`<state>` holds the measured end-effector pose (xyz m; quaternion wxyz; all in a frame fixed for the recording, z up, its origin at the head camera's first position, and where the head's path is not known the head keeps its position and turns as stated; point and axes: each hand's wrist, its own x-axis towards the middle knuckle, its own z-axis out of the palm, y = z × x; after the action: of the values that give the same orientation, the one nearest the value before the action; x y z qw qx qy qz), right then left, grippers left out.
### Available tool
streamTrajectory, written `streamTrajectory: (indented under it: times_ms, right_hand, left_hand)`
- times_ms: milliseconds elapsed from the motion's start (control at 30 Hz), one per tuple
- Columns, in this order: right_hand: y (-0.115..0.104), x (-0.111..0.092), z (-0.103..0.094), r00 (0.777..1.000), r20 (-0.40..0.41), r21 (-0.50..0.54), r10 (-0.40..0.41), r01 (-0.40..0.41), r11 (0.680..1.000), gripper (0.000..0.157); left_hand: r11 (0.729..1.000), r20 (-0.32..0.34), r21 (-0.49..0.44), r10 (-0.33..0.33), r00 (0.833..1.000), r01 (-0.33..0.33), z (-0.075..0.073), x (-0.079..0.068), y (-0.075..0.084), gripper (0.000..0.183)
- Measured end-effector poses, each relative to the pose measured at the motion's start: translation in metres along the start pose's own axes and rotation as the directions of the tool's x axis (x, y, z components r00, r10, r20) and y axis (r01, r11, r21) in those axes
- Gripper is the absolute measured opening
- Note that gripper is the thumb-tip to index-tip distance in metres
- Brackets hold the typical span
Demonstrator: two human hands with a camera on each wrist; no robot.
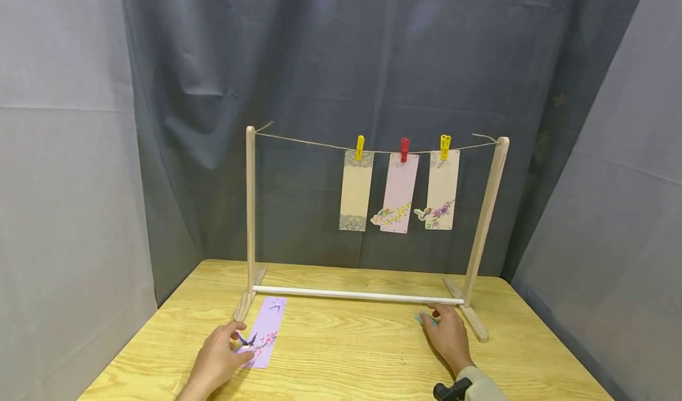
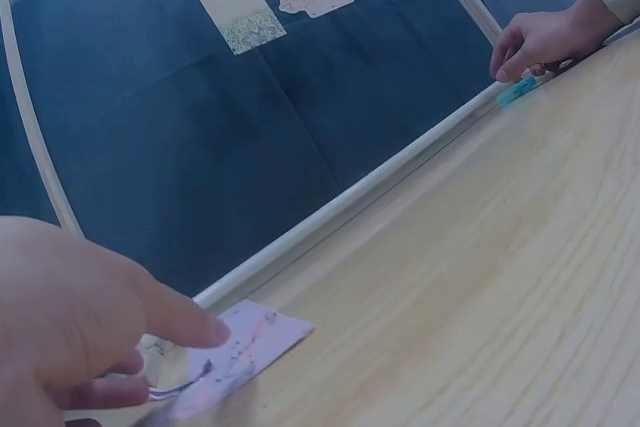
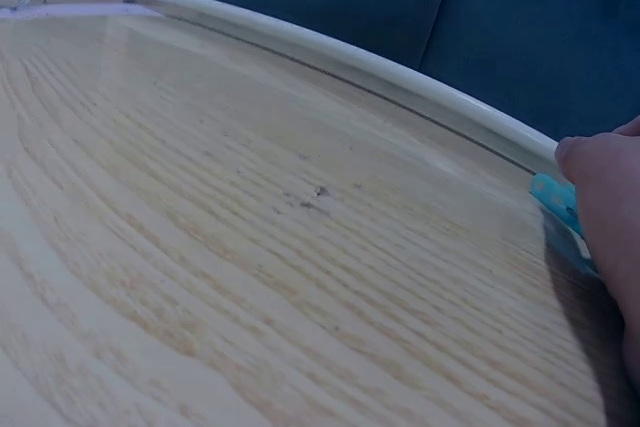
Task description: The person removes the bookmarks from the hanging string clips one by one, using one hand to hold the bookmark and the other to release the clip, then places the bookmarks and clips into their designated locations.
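A lilac bookmark [image 1: 270, 324] with pink blossoms and a dark swallow lies on the table at the left. My left hand [image 1: 217, 353] is at its left edge, the thumb reaching over the card and the index finger apart from it, beside the swallow's tail. In the left wrist view, a straight digit overlaps the bookmark [image 2: 262, 339] while the other fingers bend beside it. On the right, my right hand [image 1: 449, 334] pinches a teal clothespin [image 3: 552, 197] low at the tabletop, near the rack's white bar. The fingers hide most of the clothespin.
A wooden rack [image 1: 250, 211] carries a string. On it hang a cream bookmark [image 1: 356, 191] under a yellow clothespin [image 1: 360, 146], a pink one [image 1: 401, 182] under a red clothespin [image 1: 405, 148], and another cream one [image 1: 443, 182] under yellow. The white bar [image 1: 351, 295] spans its base.
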<state>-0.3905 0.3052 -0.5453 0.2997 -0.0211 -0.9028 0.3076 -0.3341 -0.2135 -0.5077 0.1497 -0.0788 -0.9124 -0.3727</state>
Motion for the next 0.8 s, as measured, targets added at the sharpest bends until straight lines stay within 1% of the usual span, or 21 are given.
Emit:
streamTrajectory:
  times_ms: [133,200,333,467,633,800]
  right_hand:
    - [-0.002,0.000,-0.002,0.999,-0.033,0.025,-0.011,0.012,1.000,0.035]
    - [-0.002,0.000,-0.003,0.998,-0.056,0.036,-0.022,0.024,0.999,0.034]
    - [-0.003,0.003,-0.004,0.995,-0.086,0.057,-0.041,0.046,0.997,0.035]
    - [-0.006,0.004,-0.007,0.998,-0.063,0.100,-0.032,0.039,0.994,0.037]
    - [-0.014,0.009,-0.013,0.999,-0.043,0.139,-0.032,0.038,0.990,0.038]
    - [-0.022,0.014,-0.019,0.998,-0.043,0.180,-0.056,0.063,0.982,0.037]
  left_hand:
    - [0.999,0.005,-0.050,0.013,1.000,-0.013,0.007,0.003,-0.001,0.057]
    - [0.997,0.005,-0.074,0.010,1.000,-0.009,0.010,0.004,-0.001,0.057]
    - [0.993,-0.009,-0.119,0.005,1.000,-0.006,0.010,0.004,0.001,0.055]
    - [0.986,-0.006,-0.163,0.019,1.000,-0.020,0.007,0.004,0.009,0.052]
    - [0.982,0.002,-0.181,0.045,0.999,-0.044,0.005,0.005,0.021,0.050]
    - [0.975,-0.020,-0.201,0.097,0.995,-0.099,0.007,0.012,0.032,0.048]
